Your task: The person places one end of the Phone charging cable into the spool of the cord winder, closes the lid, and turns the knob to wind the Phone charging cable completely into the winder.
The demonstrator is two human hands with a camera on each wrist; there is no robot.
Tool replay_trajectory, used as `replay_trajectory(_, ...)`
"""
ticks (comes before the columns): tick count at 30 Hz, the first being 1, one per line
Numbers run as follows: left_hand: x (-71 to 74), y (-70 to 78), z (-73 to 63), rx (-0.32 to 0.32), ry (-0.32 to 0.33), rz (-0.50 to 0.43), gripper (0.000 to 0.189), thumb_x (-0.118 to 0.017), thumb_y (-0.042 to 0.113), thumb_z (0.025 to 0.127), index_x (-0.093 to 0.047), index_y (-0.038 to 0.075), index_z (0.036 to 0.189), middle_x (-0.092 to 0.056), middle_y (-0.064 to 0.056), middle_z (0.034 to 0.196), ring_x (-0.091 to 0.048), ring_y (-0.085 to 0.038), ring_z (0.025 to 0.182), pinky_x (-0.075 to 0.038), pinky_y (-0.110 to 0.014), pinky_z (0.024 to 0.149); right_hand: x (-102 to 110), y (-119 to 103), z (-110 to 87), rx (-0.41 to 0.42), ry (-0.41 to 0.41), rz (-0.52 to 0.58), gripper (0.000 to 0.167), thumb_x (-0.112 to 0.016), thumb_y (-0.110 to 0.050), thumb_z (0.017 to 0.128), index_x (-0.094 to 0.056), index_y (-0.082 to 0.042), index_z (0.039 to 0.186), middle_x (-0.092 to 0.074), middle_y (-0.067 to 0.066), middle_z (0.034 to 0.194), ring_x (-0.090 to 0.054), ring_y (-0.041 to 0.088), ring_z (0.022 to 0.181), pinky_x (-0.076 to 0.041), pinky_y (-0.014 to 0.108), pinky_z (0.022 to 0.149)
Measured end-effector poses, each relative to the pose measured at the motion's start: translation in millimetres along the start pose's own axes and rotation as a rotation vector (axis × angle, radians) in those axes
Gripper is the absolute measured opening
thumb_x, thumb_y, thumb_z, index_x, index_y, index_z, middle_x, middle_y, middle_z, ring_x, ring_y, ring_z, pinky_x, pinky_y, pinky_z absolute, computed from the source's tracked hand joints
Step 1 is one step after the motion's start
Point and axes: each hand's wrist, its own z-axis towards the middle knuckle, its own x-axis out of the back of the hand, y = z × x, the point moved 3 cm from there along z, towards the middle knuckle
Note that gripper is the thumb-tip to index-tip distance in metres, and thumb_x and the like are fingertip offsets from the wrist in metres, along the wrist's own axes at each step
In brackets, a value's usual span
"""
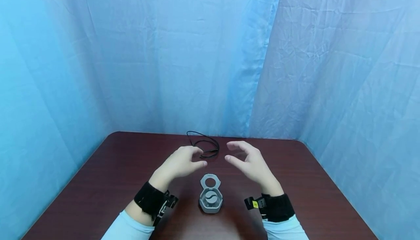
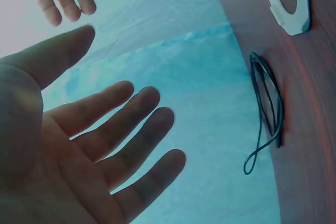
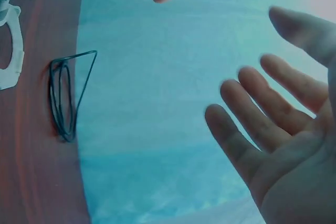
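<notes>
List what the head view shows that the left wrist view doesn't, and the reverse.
Only the head view: the base of the gray case, black wrist straps and pale blue sleeves.
Only the left wrist view: the palm of the left hand.
Both: that hand itself, the right hand, ring-shaped lid, black cable, brown tabletop and blue curtain.

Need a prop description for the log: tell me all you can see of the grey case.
The grey case is faceted and looks like plastic. It sits open on the dark reddish-brown table, its flat lid, pierced by a round hole, folded out away from the person. Inside the body is a rounded shape with an S-like curve, too small to identify. The left hand and right hand don't touch it.
</notes>
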Motion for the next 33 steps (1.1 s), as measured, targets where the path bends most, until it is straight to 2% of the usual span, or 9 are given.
replay_trajectory(5,-4.6,-5.9,19.9,0.021,0.012,0.019,0.04,-0.071,0.036,0.097,-0.069,0.012,0.128,-0.07,-0.001,0.118,-0.066,-0.018,0.107,-0.054,-0.042,0.089,-1,16,7.6,-0.054,0.078,0.055,0.043,-0.074,-0.025,0.096,-0.062,-0.015,0.136,-0.065,0.007,0.13,-0.061,0.026,0.121,-0.051,0.055,0.095)
replay_trajectory(9,-12.9,-13.2,35.6,0.062,0.0,0.026,0.039,-0.069,0.036,0.098,-0.068,0.012,0.129,-0.069,-0.004,0.123,-0.065,-0.021,0.112,-0.053,-0.044,0.092,-3,29,11.6,-0.136,0.09,0.104,0.046,-0.074,-0.027,0.096,-0.06,-0.013,0.138,-0.063,0.007,0.134,-0.059,0.025,0.124,-0.049,0.05,0.1)
replay_trajectory(15,-28.0,-25.7,55.7,0.138,-0.028,0.056,0.042,-0.067,0.034,0.1,-0.066,0.009,0.133,-0.066,-0.007,0.128,-0.063,-0.025,0.117,-0.052,-0.047,0.094,-15,51,14.7,-0.276,0.057,0.193,0.051,-0.072,-0.026,0.097,-0.056,-0.009,0.142,-0.06,0.012,0.139,-0.055,0.029,0.13,-0.046,0.051,0.104)
replay_trajectory(24,-48.8,-45.0,80.8,0.214,-0.076,0.143,0.042,-0.064,0.024,0.102,-0.06,0.006,0.139,-0.063,-0.01,0.133,-0.06,-0.028,0.123,-0.049,-0.048,0.098,-39,78,16.9,-0.437,0.02,0.266,0.05,-0.07,-0.02,0.099,-0.054,-0.008,0.144,-0.061,0.012,0.135,-0.059,0.029,0.125,-0.05,0.048,0.099)
replay_trajectory(33,-60.2,-60.1,87.1,0.306,-0.182,0.195,0.039,-0.053,0.013,0.105,-0.057,0.005,0.143,-0.059,-0.013,0.14,-0.055,-0.029,0.129,-0.046,-0.046,0.105,-57,95,19.6,-0.519,-0.089,0.29,0.058,-0.071,-0.025,0.098,-0.05,-0.003,0.147,-0.052,0.023,0.145,-0.056,0.034,0.128,-0.05,0.051,0.098)
